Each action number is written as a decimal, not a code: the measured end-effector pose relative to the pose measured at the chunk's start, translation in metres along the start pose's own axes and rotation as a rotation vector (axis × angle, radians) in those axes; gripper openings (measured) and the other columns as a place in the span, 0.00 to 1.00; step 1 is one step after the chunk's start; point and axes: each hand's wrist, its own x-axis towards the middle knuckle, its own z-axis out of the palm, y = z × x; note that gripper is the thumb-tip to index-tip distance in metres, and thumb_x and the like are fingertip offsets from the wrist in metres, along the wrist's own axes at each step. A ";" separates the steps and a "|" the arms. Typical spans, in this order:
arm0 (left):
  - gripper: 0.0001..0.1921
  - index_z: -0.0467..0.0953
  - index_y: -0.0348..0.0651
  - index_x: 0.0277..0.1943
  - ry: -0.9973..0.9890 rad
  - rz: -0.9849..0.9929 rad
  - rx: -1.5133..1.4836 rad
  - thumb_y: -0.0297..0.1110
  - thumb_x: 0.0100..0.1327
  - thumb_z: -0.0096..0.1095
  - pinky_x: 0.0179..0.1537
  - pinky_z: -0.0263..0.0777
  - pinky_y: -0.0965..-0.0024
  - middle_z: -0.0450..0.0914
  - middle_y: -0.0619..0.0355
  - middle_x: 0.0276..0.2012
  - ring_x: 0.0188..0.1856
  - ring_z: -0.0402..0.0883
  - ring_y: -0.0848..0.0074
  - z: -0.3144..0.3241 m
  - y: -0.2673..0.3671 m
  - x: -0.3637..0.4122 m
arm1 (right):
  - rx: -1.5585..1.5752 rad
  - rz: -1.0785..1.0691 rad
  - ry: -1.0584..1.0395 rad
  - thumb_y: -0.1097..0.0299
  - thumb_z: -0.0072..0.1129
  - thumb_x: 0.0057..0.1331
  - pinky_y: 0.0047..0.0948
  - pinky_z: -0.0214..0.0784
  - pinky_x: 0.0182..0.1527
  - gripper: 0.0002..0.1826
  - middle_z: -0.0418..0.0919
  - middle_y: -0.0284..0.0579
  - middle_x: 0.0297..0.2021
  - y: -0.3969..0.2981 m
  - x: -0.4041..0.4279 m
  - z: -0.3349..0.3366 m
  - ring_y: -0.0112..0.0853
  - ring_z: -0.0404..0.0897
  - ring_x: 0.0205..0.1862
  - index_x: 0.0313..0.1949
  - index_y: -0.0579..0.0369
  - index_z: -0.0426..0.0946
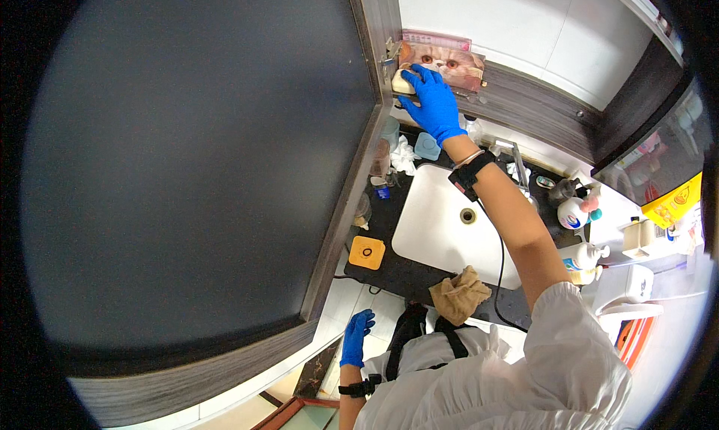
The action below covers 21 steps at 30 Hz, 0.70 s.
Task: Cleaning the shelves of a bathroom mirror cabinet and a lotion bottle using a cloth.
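Observation:
My right hand point(432, 101), in a blue glove, reaches up into a wall cabinet. Its fingers and thumb are around a small cream-coloured object point(402, 83) on the cabinet shelf point(522, 101); part of that object is hidden by the fingers. Just behind stands a box with a cat's face on it point(458, 65), with a pink packet point(438, 39) at its back. Low by my side hangs my left hand point(356, 337), also blue-gloved, fingers loosely curled and no object visible in it.
A large dark cabinet door point(196, 166) stands swung out at left. Below are a white sink point(432, 222), a brown cloth point(460, 295) on the counter's front edge, a yellow square item point(367, 252) and pump bottles point(581, 256). A black cable point(501, 261) runs from my right wrist.

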 end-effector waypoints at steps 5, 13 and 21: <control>0.22 0.74 0.43 0.52 0.002 0.021 -0.013 0.50 0.66 0.50 0.47 0.64 0.72 0.79 0.58 0.47 0.45 0.76 0.76 0.000 0.002 -0.009 | 0.082 -0.015 0.091 0.61 0.67 0.50 0.41 0.67 0.50 0.27 0.71 0.48 0.52 0.006 -0.005 0.001 0.46 0.70 0.52 0.51 0.47 0.71; 0.21 0.74 0.43 0.53 -0.013 0.039 0.018 0.50 0.67 0.48 0.48 0.64 0.71 0.79 0.59 0.47 0.46 0.76 0.76 0.003 0.008 -0.007 | 0.549 0.187 0.000 0.64 0.69 0.50 0.41 0.65 0.49 0.26 0.72 0.51 0.44 -0.029 -0.071 -0.030 0.48 0.72 0.46 0.48 0.51 0.70; 0.20 0.74 0.45 0.53 -0.060 0.001 0.043 0.49 0.68 0.47 0.50 0.63 0.71 0.79 0.59 0.48 0.46 0.76 0.76 0.016 0.019 -0.008 | 0.659 0.292 -0.489 0.68 0.69 0.44 0.39 0.66 0.50 0.25 0.74 0.47 0.42 -0.057 -0.245 0.026 0.46 0.70 0.47 0.44 0.48 0.73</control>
